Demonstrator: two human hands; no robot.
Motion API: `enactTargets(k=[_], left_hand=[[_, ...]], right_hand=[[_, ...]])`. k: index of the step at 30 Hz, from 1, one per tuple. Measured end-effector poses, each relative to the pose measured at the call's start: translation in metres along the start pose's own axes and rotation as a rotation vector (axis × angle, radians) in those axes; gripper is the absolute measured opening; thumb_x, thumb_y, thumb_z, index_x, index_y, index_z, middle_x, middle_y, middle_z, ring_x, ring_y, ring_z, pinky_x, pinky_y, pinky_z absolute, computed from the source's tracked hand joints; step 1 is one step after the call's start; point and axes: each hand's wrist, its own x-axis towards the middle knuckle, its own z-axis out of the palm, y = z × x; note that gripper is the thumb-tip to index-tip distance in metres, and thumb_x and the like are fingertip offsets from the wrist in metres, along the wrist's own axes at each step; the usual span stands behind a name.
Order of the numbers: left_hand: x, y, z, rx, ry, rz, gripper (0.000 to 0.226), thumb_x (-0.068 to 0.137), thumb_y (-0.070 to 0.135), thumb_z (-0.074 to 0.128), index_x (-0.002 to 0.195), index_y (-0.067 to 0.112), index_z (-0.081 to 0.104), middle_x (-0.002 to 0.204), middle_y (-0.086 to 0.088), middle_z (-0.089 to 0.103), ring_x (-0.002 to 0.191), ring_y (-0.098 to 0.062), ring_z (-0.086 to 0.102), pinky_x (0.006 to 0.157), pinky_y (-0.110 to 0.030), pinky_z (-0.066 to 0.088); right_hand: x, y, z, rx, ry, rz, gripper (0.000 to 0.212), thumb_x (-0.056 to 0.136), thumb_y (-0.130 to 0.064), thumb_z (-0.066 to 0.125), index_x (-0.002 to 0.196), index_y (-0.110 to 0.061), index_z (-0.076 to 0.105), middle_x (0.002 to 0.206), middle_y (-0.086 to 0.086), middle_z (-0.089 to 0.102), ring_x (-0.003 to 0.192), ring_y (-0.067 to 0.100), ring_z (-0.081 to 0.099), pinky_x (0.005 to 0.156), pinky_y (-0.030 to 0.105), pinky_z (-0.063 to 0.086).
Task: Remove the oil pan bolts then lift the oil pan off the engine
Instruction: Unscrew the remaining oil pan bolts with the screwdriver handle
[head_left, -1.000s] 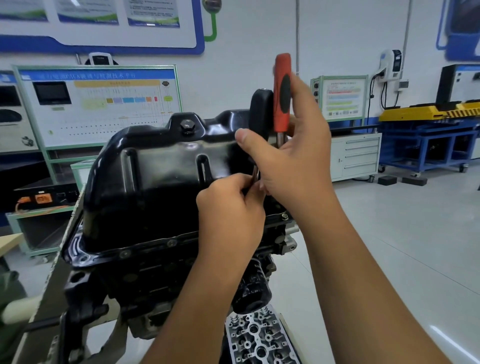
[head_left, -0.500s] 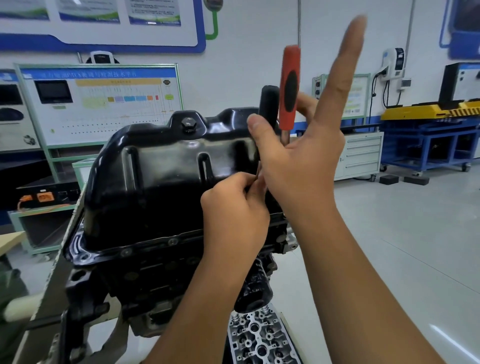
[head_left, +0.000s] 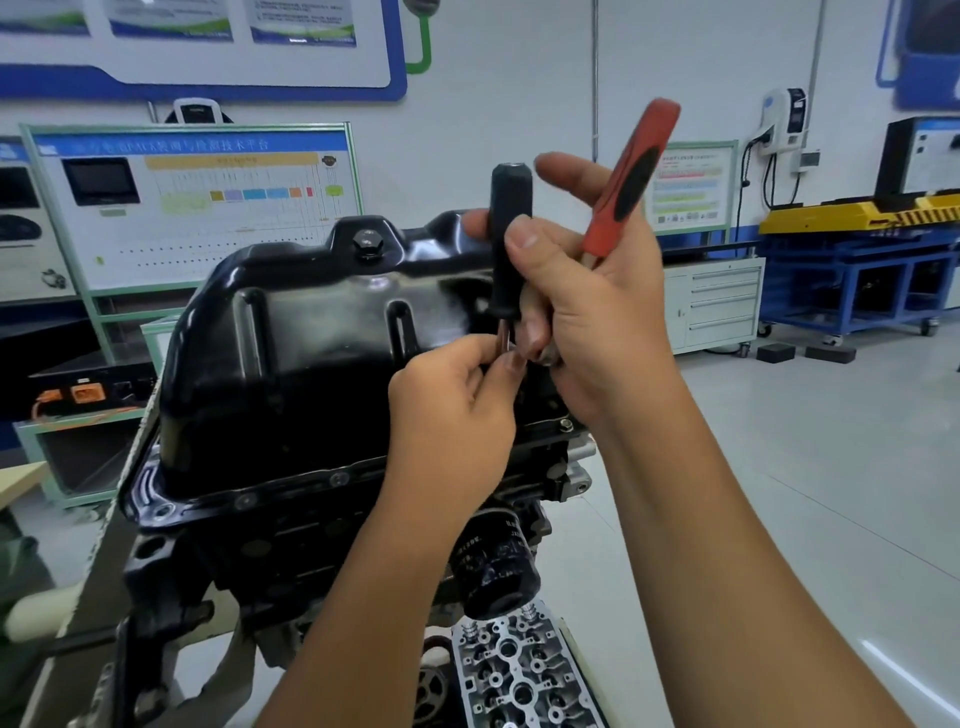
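While the oil pan sits seated on the engine with flange bolts in place, the right hand grips a black-handled driver and a red-handled tool; the left hand pinches the driver's shaft. Removal appears barely begun.

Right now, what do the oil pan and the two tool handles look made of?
Oil pan: likely stamped steel, glossy black paint, pressed ribs and highlights. Black handle: probably matte hard plastic. Red handle: plastic, with a black, possibly rubber, grip inset.
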Motion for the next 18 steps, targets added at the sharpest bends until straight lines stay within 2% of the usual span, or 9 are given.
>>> enactTargets(k=[2,3,6,8,10,11,13,15,18], left_hand=[[0.002,0.002,-0.004,0.026,-0.003,0.004,0.019,0.094,0.019,0.073,0.075,0.017,0.074,0.045,0.010,0.031,0.045,-0.008,0.024,0.046,-0.022,0.023],[0.002,0.003,-0.004,0.042,0.015,-0.005,0.023,0.093,0.018,0.075,0.070,0.020,0.073,0.043,0.011,0.029,0.043,-0.009,0.024,0.046,-0.017,0.022],[0.003,0.004,-0.003,0.082,0.070,-0.022,0.031,0.088,0.017,0.080,0.062,0.027,0.066,0.038,0.010,0.029,0.039,-0.010,0.026,0.044,-0.012,0.022],[0.002,0.005,-0.002,0.103,0.094,-0.010,0.027,0.086,0.018,0.082,0.065,0.026,0.068,0.037,0.009,0.032,0.039,-0.011,0.028,0.045,-0.012,0.027],[0.002,0.006,-0.001,0.097,0.112,-0.016,0.024,0.084,0.018,0.084,0.065,0.023,0.070,0.038,0.010,0.034,0.039,-0.010,0.029,0.046,-0.012,0.027],[0.002,0.005,0.000,0.086,0.117,-0.024,0.024,0.084,0.019,0.084,0.065,0.021,0.069,0.038,0.010,0.033,0.039,-0.010,0.028,0.046,-0.012,0.026],[0.002,0.004,-0.002,0.022,0.087,-0.031,0.022,0.086,0.017,0.082,0.067,0.018,0.070,0.038,0.012,0.030,0.038,-0.008,0.025,0.044,-0.012,0.024],[0.003,0.003,-0.006,-0.098,-0.006,-0.022,0.017,0.092,0.012,0.076,0.076,0.018,0.075,0.040,0.015,0.031,0.038,-0.004,0.024,0.044,-0.011,0.024],[0.005,0.004,-0.010,-0.127,-0.072,-0.019,0.012,0.091,0.015,0.074,0.080,0.018,0.079,0.044,0.015,0.033,0.041,-0.004,0.024,0.044,-0.013,0.023]], right_hand=[[0.001,0.001,-0.005,0.034,-0.037,0.048,0.024,0.099,-0.001,0.062,0.119,-0.011,0.053,0.101,0.020,0.077,0.035,0.012,0.039,0.038,0.022,0.035],[0.002,0.002,-0.005,0.008,-0.009,0.043,0.022,0.095,-0.005,0.068,0.113,-0.012,0.057,0.096,0.018,0.075,0.036,0.012,0.041,0.039,0.022,0.035],[0.001,0.004,-0.001,-0.251,0.126,-0.075,0.030,0.074,-0.015,0.091,0.090,-0.018,0.066,0.080,0.005,0.072,0.055,0.011,0.062,0.050,0.024,0.048],[0.001,0.004,0.002,-0.321,0.153,-0.112,0.029,0.068,-0.017,0.096,0.083,-0.020,0.070,0.075,-0.002,0.075,0.067,0.013,0.071,0.060,0.029,0.057],[0.002,0.005,0.001,-0.309,0.150,-0.117,0.024,0.074,-0.013,0.092,0.085,-0.021,0.073,0.074,-0.001,0.076,0.068,0.016,0.074,0.064,0.035,0.062],[0.003,0.004,-0.001,-0.296,0.130,-0.113,0.021,0.078,-0.010,0.088,0.089,-0.020,0.073,0.073,0.000,0.076,0.064,0.014,0.073,0.062,0.033,0.061],[0.003,0.003,-0.004,-0.191,0.023,-0.060,0.021,0.088,-0.006,0.077,0.103,-0.017,0.069,0.078,0.010,0.077,0.050,0.006,0.063,0.051,0.023,0.051],[0.002,0.002,-0.008,-0.039,-0.101,0.048,0.025,0.096,-0.004,0.067,0.118,-0.015,0.062,0.090,0.021,0.077,0.039,0.007,0.048,0.042,0.022,0.040],[0.001,0.004,-0.013,0.046,-0.146,0.125,0.020,0.099,-0.006,0.063,0.117,-0.014,0.059,0.088,0.018,0.077,0.035,0.010,0.038,0.039,0.022,0.032]])
